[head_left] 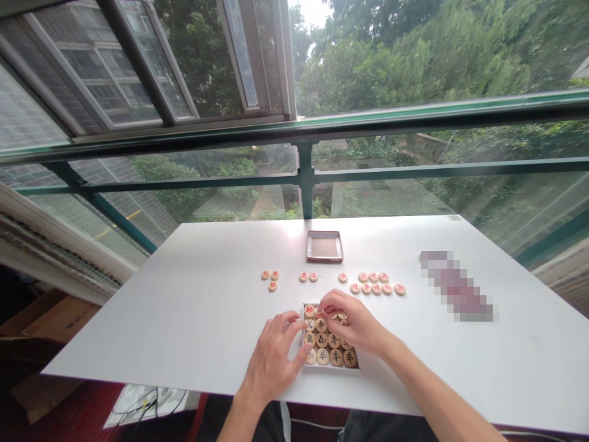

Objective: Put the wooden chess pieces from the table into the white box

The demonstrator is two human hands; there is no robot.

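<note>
A shallow box (331,369) of xiangqi pieces sits near the table's front edge. Several rows of round wooden pieces with black characters fill its lower part, and a piece with a red character (309,310) lies in its upper left corner. My right hand (350,319) is over the upper part of the box, thumb and fingertips pinched on a xiangqi piece (318,312) beside that red one. My left hand (277,353) rests along the box's left side, thumb and fingers apart, its tips at the edge and over the leftmost pieces. My right hand hides some upper pieces.
Loose red-character pieces lie beyond the box, in a small group (273,286) at left and rows (377,288) at right. An open box lid (324,246) lies farther back. A blurred-out item (455,285) is on the right of the white table (184,319).
</note>
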